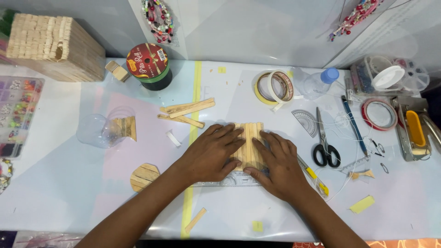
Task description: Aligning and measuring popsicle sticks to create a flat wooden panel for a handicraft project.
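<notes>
A flat panel of wooden craft sticks (250, 142) lies side by side at the middle of the white table. My left hand (211, 154) presses flat on its left part, fingers spread over the sticks. My right hand (278, 167) rests on its right part, thumb near the panel's lower edge. A clear ruler (229, 180) lies under the panel's near edge. Loose wooden sticks (186, 112) lie just beyond my left hand.
Scissors (324, 147), a protractor (307, 121), tape rolls (274, 87), a red tape ring (379, 114) and a staple gun (413, 133) lie right. A stick box (55, 48), ribbon roll (149, 66), clear cup (103, 131), bead tray (18, 110) and round stick disc (144, 177) lie left.
</notes>
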